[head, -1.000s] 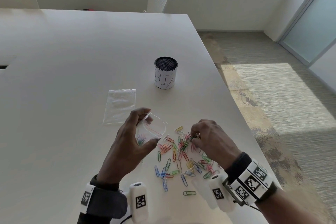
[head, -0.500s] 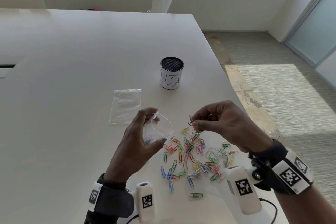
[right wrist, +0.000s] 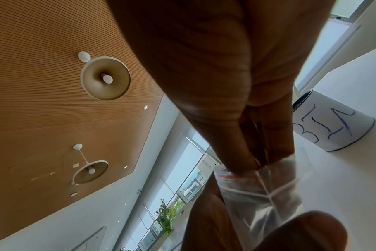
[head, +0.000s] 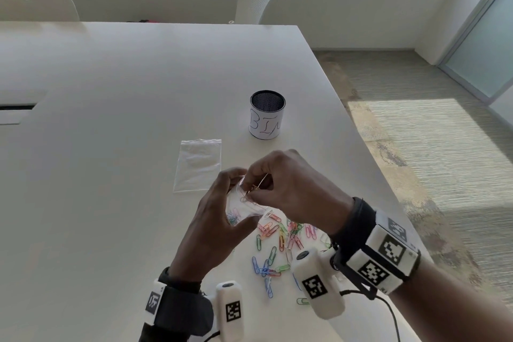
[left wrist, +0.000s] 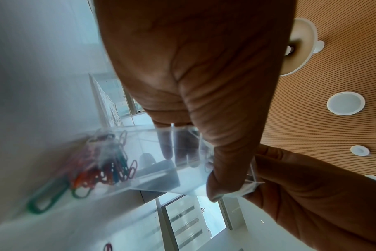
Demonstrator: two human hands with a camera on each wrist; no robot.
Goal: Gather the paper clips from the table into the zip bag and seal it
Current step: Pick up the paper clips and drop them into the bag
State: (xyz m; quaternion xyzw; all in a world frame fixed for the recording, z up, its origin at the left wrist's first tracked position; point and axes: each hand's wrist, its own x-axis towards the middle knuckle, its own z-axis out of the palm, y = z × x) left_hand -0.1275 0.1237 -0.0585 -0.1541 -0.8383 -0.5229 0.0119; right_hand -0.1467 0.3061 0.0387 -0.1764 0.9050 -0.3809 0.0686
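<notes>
Clear zip bag point(head: 244, 207) gripped by left hand point(head: 213, 233); right hand point(head: 294, 186) fingers pinch paper clips point(head: 254, 188).

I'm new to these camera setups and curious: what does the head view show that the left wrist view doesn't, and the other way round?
Only the head view shows the loose paper clips scattered on the table, a spare flat bag and the mesh cup. Only the left wrist view shows the clips inside the bag up close, plus ceiling lights. Both show the left hand holding the zip bag while the right hand reaches its mouth.
</notes>
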